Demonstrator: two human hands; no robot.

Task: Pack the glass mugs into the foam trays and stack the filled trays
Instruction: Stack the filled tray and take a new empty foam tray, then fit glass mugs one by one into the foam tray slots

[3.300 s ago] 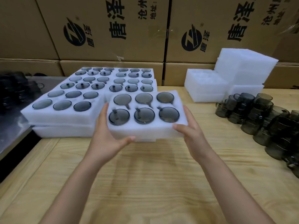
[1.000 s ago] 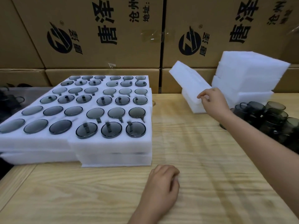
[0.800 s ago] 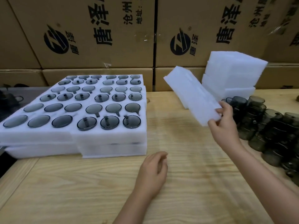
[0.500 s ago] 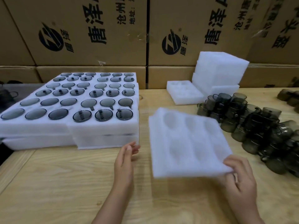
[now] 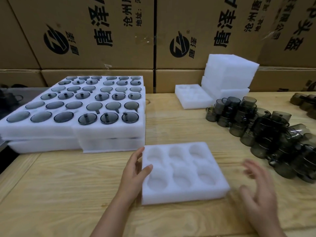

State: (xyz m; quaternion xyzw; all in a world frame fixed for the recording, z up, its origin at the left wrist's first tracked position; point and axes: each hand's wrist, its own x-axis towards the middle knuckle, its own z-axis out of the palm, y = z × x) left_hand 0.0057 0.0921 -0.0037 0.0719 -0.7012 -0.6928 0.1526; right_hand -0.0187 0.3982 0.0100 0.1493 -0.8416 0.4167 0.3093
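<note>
An empty white foam tray [image 5: 183, 192] with several round pockets lies flat on the wooden table in front of me. My left hand [image 5: 134, 171] rests against its left edge, fingers apart, thumb on the rim. My right hand [image 5: 258, 190] hovers open just right of the tray, blurred, touching nothing. Filled foam trays [image 5: 106, 132] holding smoky glass mugs stand two layers high at the left. A heap of loose smoky glass mugs [image 5: 266, 127] lies at the right.
Another empty tray [image 5: 186, 104] and a tall stack of foam trays [image 5: 229, 72] stand at the back right. Printed cardboard boxes [image 5: 95, 31] wall the table's far side. More mugs [image 5: 306, 103] sit at the far right edge. The table's left edge drops off to a dark surface.
The empty tray, held tilted in my right hand half a second ago, now lies flat on the table. My right hand has let go; my left hand has moved onto the tray's left edge.
</note>
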